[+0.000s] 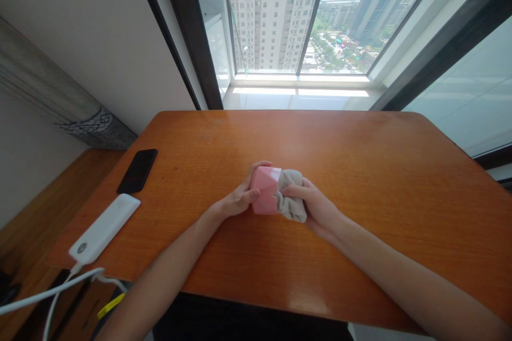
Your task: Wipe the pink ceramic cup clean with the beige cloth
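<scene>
In the head view, my left hand (242,195) grips a pink faceted container (265,189) from its left side, thumb across the near face. The container is tilted sideways, with its opening toward the right. My right hand (314,200) pinches a bunched grey cloth (293,208), which is pressed against or partly inside that opening. How far the cloth reaches in is hidden. Both hands are just above the middle of the wooden table (352,272).
A black phone (137,171) lies at the table's left side. Nearer me is a white power bank (104,229) with a white cable (52,292) running off the left edge. A window (298,21) stands beyond the far edge, and a curtain (60,85) hangs at left.
</scene>
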`<state>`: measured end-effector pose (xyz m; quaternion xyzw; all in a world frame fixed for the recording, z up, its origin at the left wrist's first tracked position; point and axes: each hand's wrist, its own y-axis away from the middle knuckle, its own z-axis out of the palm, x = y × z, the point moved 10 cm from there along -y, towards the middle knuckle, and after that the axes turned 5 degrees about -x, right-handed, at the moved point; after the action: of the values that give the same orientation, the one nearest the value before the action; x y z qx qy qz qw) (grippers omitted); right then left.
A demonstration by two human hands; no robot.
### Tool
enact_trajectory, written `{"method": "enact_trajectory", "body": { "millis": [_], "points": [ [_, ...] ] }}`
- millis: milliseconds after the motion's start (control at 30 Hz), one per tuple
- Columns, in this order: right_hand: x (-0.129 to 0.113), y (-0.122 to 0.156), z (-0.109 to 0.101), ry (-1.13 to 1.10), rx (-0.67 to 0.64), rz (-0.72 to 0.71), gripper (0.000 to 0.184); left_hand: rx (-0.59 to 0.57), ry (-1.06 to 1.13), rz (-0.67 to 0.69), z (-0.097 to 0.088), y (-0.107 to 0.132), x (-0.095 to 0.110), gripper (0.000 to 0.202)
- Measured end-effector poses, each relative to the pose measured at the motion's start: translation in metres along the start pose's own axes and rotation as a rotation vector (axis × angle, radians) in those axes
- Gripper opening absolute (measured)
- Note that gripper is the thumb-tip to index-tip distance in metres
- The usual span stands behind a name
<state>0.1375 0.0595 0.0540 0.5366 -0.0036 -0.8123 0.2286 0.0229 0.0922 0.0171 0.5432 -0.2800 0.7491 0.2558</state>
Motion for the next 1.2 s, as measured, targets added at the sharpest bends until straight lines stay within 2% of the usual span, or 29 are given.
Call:
{"method": "enact_trajectory", "body": {
  "millis": [100,167,300,400,567,767,933,1067,1200],
  "points": [
    [0.006,0.001,0.000,0.052,0.014,0.017,0.023,0.015,0.030,-0.002,0.000,0.001,-0.003,0.094],
    [0.004,0.001,0.002,0.170,-0.018,-0.016,0.017,0.015,0.056,-0.012,0.000,0.001,-0.007,0.095],
    [0.000,0.003,0.010,0.411,-0.136,-0.064,0.012,0.012,0.085,-0.036,-0.001,0.003,-0.013,0.097],
    [-0.004,0.006,0.018,0.507,-0.226,-0.097,0.010,0.015,0.117,-0.048,-0.002,0.004,-0.015,0.096],
    [-0.017,0.014,0.036,0.669,-0.350,-0.274,0.010,0.000,0.205,-0.032,0.003,0.003,-0.010,0.088],
    [-0.018,0.019,0.043,0.942,-0.396,-0.495,0.017,-0.006,0.285,-0.069,0.013,-0.001,-0.001,0.084],
    [-0.008,0.027,0.049,1.301,-0.466,-0.673,0.022,-0.055,0.260,-0.058,0.017,-0.001,0.003,0.079],
    [0.010,0.027,0.054,1.709,-0.525,-0.675,0.017,-0.071,0.212,-0.054,0.016,-0.001,0.004,0.081],
    [0.017,0.030,0.061,1.912,-0.583,-0.689,0.016,-0.067,0.193,-0.063,0.015,-0.003,0.005,0.082]
  ]
}}
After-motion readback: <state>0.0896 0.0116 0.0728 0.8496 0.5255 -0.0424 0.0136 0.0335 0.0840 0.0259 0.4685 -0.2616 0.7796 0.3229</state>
